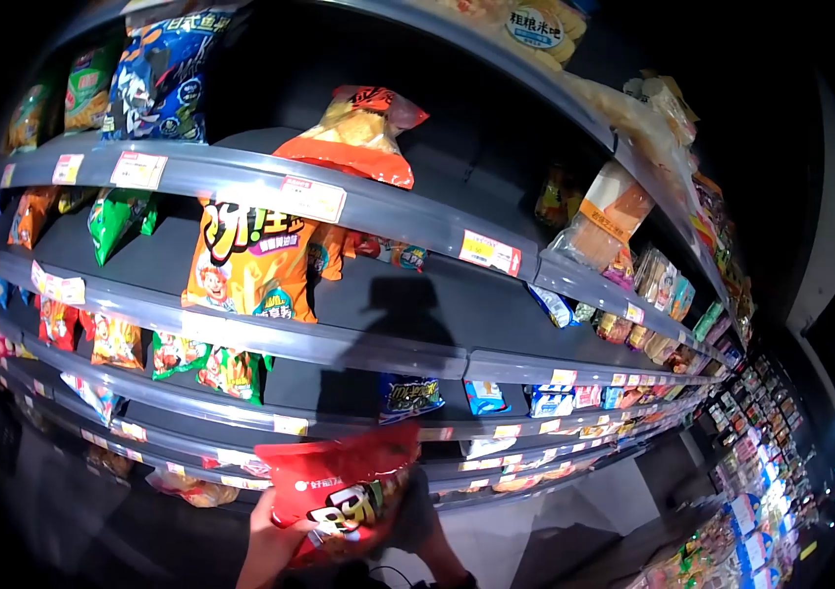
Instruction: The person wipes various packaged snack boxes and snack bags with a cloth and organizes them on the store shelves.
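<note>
A red snack bag [344, 491] with white and black lettering is held low in front of the shelves, tilted up to the right. My left hand [278, 535] grips its left edge, the thumb across the front. At the bag's right side is my right hand [422, 525], closed against it; it looks dark, and its fingers are partly hidden behind the bag. Above, on a middle shelf, stands a large orange snack bag [252, 260]. Just behind the red bag runs a lower shelf edge with price tags.
A blue bag [157, 83] and an orange-and-clear bag [358, 133] stand on an upper shelf [417, 211]. Green bags [231, 375] and a dark blue packet [410, 396] sit lower. More shelving runs away to the right, with packed goods [731, 550] at the lower right.
</note>
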Tool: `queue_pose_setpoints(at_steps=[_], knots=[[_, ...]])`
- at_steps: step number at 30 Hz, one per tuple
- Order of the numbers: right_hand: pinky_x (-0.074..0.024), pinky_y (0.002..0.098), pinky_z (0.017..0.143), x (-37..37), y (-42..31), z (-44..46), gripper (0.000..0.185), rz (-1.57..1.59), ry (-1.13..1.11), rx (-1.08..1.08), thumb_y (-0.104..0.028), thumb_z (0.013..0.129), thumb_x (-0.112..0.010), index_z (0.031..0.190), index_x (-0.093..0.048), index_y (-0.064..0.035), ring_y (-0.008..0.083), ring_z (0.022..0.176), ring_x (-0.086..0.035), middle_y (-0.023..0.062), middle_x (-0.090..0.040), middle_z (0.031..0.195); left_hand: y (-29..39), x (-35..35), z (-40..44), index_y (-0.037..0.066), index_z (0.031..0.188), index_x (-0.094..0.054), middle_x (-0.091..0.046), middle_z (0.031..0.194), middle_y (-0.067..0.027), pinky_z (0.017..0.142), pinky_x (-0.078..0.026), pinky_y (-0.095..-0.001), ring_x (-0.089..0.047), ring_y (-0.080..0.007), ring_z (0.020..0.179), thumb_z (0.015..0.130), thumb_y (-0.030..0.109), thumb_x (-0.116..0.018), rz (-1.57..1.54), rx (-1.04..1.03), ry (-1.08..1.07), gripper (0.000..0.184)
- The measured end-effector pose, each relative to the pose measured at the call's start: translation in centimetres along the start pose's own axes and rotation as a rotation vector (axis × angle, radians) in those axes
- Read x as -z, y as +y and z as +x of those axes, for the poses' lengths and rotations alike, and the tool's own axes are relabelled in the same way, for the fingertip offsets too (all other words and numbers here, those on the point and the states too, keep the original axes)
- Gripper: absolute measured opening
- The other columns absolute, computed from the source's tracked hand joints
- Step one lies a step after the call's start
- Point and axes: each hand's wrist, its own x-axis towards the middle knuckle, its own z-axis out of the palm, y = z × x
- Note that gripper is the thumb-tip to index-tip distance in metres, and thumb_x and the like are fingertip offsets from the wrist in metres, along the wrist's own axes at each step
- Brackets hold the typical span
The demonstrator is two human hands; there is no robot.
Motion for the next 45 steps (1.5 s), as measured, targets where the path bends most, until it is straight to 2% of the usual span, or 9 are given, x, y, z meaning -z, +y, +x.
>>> queue_pose_setpoints(at_steps=[9,24,25,28,31,36,38,40,45], knots=[[-0.0427,0.0368,0.103,0.9,-3.7,-2.5,0.052,-0.03,-0.248,-0.043,-0.018,0.095,-0.062,0.139,-0.043,-0.0011,0.0234,0.121,-0.053,0.015,-0.053,0.133,-8.9,-1.0,3.0,0.005,0.128,-0.047,-0.066,0.103,-0.0063,0.074,-0.055,-0.0293,-0.065,-0.016,0.086,0.096,0.021,-0.064,0.602,-0.465,-0.138,0.039],[-0.0334,0.0367,0.114,-2.0,-6.6,-7.0,0.05,0.02,-0.55,-0.182,-0.008,0.1,-0.05,0.148,-0.036,-0.0007,0.0245,0.136,-0.045,0.0146,-0.046,0.148,-8.5,0.2,-0.6,0.006,0.131,-0.046,-0.065,0.109,-0.0072,0.08,-0.054,-0.0319,-0.064,-0.018,0.093,0.098,0.029,-0.058,0.013,0.073,-0.228,0.042],[-0.0483,0.0337,0.097,-2.9,-7.7,-7.3,0.046,-0.319,-0.42,0.467,-0.026,0.105,-0.046,0.146,-0.04,-0.005,0.0225,0.115,-0.06,0.0095,-0.058,0.131,-8.4,0.4,-0.9,0.006,0.131,-0.046,-0.064,0.109,-0.0072,0.08,-0.054,-0.032,-0.064,-0.0182,0.093,0.098,0.03,-0.058,0.001,0.061,-0.195,0.043],[-0.0424,0.028,0.053,-2.7,-6.7,-8.3,0.064,0.746,-0.681,-0.776,-0.058,0.105,-0.027,0.147,-0.038,-0.0123,0.0141,0.069,-0.056,0.0033,-0.058,0.095,-7.9,0.8,-1.7,0.006,0.131,-0.046,-0.064,0.11,-0.0074,0.081,-0.054,-0.0326,-0.064,-0.0186,0.095,0.098,0.031,-0.057,-0.041,0.037,-0.114,0.043],[-0.0528,0.0301,0.072,-3.4,-8.7,-7.7,0.039,0.143,-0.716,0.084,-0.017,0.103,-0.051,0.141,-0.046,-0.0067,0.0147,0.087,-0.064,0.0067,-0.063,0.109,-7.0,1.6,-2.1,0.006,0.132,-0.045,-0.064,0.111,-0.0076,0.082,-0.054,-0.0331,-0.063,-0.019,0.096,0.099,0.033,-0.055,-0.059,0.021,-0.065,0.044],[-0.0493,0.0374,0.094,-4.8,-6.8,-6.9,0.046,-0.052,-0.714,0.141,-0.011,0.098,-0.059,0.141,-0.046,-0.0045,0.0177,0.103,-0.062,0.0079,-0.065,0.115,-5.8,2.6,-1.7,0.006,0.133,-0.045,-0.064,0.113,-0.0079,0.084,-0.053,-0.0339,-0.063,-0.0197,0.099,0.099,0.036,-0.054,-0.075,-0.006,-0.023,0.046],[-0.045,0.0395,0.101,-4.9,-3.9,-6.8,0.051,0.756,-0.66,-0.814,-0.009,0.095,-0.06,0.143,-0.043,-0.0035,0.0211,0.108,-0.061,0.0086,-0.064,0.12,-5.9,2.5,-2.2,0.006,0.133,-0.045,-0.063,0.114,-0.008,0.085,-0.053,-0.0343,-0.063,-0.02,0.1,0.099,0.037,-0.053,-0.064,-0.001,-0.014,0.047],[-0.0448,0.038,0.101,-2.8,-1.8,-7.5,0.053,-0.291,-0.849,0.078,-0.004,0.093,-0.059,0.143,-0.042,-0.0017,0.0241,0.113,-0.059,0.0115,-0.061,0.126,-5.9,2.4,-2.3,0.006,0.134,-0.045,-0.063,0.115,-0.0081,0.085,-0.053,-0.0346,-0.063,-0.0202,0.101,0.1,0.038,-0.052,-0.045,0.014,-0.006,0.047],[-0.0413,0.0444,0.105,-5.4,-7.8,-3.8,0.048,0.025,-0.548,0.277,-0.006,0.09,-0.063,0.135,-0.049,0.0015,0.0373,0.128,-0.051,0.0237,-0.048,0.141,-6.5,1.5,-2.2,0.006,0.135,-0.045,-0.063,0.117,-0.0084,0.087,-0.053,-0.0354,-0.063,-0.0209,0.103,0.1,0.041,-0.05,0.013,0.039,-0.01,0.049]])
